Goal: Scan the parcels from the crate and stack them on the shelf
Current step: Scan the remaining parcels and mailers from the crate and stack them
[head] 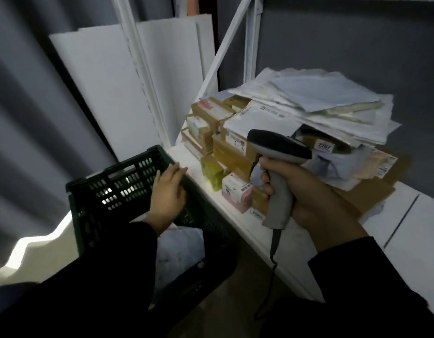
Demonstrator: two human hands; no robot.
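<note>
The scanner (279, 146) is being gripped by the right hand (308, 191) at 3 o'clock; the left hand (167, 193), fingers relaxed, is being held over the crate (118, 181) at 9 o'clock.

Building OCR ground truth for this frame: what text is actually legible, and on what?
"2761", probably, though the digits are soft: white label on a brown box in the shelf stack.
Sideways label on the pink box: large digits, too blurred to read.
Shipping labels on the white mailers: too small and blurred to read.
No text shows on the scanner or the crate.
</note>
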